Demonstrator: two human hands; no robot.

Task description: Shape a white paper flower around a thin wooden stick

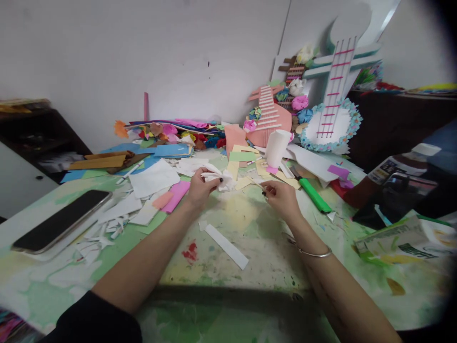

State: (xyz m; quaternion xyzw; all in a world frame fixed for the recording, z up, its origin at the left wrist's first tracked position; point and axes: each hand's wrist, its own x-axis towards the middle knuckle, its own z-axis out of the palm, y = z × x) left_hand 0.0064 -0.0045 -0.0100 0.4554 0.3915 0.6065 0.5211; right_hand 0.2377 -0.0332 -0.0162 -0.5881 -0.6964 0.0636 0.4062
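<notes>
A desk (pixel 271 262) spans the view, its top mottled pale green and yellow, with a red smear towards the near edge. Near its far right corner stands a tall white instrument shape (pixel 330 102), flat-faced, strung with pink cross-bars, its round body ringed with small blue paper flowers. A dark, glossy phone (pixel 62 221) lies towards the left edge, its long axis slanting from near left to far right. The left hand (pixel 202 188) and right hand (pixel 283 197) face each other across the middle of the desk.

Towards the far edge, a smooth white cylinder (pixel 277 148) stands upright; nearer the right edge lies a tool with a shiny green handle (pixel 314 195). A flat, straight-sided white strip (pixel 226 246) lies aslant between the forearms, its lower end pointing to the near edge.

Smaller is the wad of soft white paper (pixel 227 182), creased and ruffled, above mid-desk: the left grip is closed on it, thumb against fingers. The right grip is pinched on a slender pale stick (pixel 256 183), rigid-looking, its long axis running towards the far left. The wad lies to the left of the right grip, near the stick's free tip but apart from it; the left hand is nearer.
</notes>
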